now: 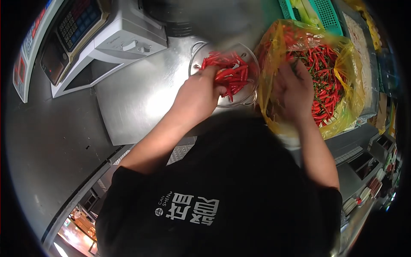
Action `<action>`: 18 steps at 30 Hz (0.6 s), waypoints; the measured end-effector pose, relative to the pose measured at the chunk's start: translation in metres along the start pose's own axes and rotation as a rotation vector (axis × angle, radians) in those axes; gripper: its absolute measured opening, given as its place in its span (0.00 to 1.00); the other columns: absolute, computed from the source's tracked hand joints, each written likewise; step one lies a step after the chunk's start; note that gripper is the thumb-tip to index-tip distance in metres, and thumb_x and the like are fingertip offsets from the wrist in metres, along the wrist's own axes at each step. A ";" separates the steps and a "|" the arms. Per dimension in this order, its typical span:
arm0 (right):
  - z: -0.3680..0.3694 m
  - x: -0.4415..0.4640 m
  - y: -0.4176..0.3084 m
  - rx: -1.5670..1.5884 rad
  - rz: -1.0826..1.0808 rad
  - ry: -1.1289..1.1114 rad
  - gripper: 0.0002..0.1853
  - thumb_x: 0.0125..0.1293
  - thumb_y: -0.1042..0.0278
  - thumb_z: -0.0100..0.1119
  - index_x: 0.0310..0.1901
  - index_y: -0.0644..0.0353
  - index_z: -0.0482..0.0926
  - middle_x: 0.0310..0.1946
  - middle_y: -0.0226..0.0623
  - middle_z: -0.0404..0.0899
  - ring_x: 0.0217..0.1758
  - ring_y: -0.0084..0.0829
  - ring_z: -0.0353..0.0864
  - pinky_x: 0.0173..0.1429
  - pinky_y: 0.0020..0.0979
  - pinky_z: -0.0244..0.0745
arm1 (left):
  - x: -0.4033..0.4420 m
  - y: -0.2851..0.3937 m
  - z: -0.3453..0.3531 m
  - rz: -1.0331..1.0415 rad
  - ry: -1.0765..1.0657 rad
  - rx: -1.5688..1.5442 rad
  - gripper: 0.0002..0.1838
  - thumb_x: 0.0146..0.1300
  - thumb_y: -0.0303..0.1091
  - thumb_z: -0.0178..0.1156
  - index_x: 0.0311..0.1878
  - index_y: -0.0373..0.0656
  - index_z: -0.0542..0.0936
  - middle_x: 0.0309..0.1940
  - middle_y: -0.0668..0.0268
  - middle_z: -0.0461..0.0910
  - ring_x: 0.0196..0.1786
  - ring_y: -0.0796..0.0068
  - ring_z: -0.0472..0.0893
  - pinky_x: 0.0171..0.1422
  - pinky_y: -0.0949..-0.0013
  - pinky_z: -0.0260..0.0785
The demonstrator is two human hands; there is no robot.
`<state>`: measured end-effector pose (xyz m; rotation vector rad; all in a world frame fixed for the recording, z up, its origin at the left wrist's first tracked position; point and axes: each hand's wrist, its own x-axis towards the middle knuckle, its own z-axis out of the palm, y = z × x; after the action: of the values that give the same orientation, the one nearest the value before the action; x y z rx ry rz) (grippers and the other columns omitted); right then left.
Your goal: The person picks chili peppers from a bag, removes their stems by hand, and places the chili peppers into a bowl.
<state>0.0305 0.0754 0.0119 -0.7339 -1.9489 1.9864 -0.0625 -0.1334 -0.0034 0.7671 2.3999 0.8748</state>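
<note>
Red chilies (233, 75) lie in a round, clear dish (253, 88) with small handles. My left hand (200, 92) reaches over the dish's left side, fingers curled at the chilies; whether it grips any is hard to tell. A yellow plastic bag (267, 92) stands open to the right, full of red chilies with green stems (327, 81). Inside the bag's left part is my right hand (295, 88), its fingers bent and pressed together near some green stems. Blur and the bag's film hide what those fingers hold.
A white microwave-like appliance (124, 40) stands at the upper left on the metal worktop (128, 103). Behind the bag is a green basket (325, 15) with pale green vegetables. A tray of pale food (357, 47) lies at the right.
</note>
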 end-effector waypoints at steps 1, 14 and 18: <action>-0.009 -0.001 -0.006 0.466 0.378 -0.045 0.09 0.71 0.64 0.55 0.33 0.52 0.68 0.18 0.25 0.60 0.17 0.21 0.59 0.20 0.27 0.55 | 0.002 -0.001 0.001 0.118 0.146 0.030 0.25 0.57 0.29 0.68 0.58 0.35 0.74 0.44 0.45 0.81 0.38 0.47 0.83 0.44 0.51 0.72; -0.131 -0.131 0.005 0.993 0.455 -0.039 0.12 0.64 0.64 0.56 0.24 0.50 0.68 0.16 0.25 0.62 0.15 0.21 0.57 0.18 0.26 0.51 | 0.006 0.083 0.014 -0.121 -0.724 -1.665 0.12 0.49 0.20 0.53 0.39 0.39 0.73 0.31 0.65 0.69 0.32 0.71 0.69 0.33 0.70 0.62; -0.190 -0.192 0.023 1.130 0.315 0.144 0.10 0.70 0.64 0.52 0.30 0.58 0.72 0.22 0.31 0.70 0.22 0.23 0.71 0.17 0.22 0.54 | 0.000 0.166 0.059 -0.283 -0.866 -1.252 0.10 0.55 0.20 0.55 0.39 0.44 0.73 0.33 0.65 0.72 0.37 0.70 0.71 0.42 0.64 0.65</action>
<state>0.2943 0.1361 0.0274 -0.8048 -0.4129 2.6114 0.0287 -0.0023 0.0707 0.1774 0.8632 1.2939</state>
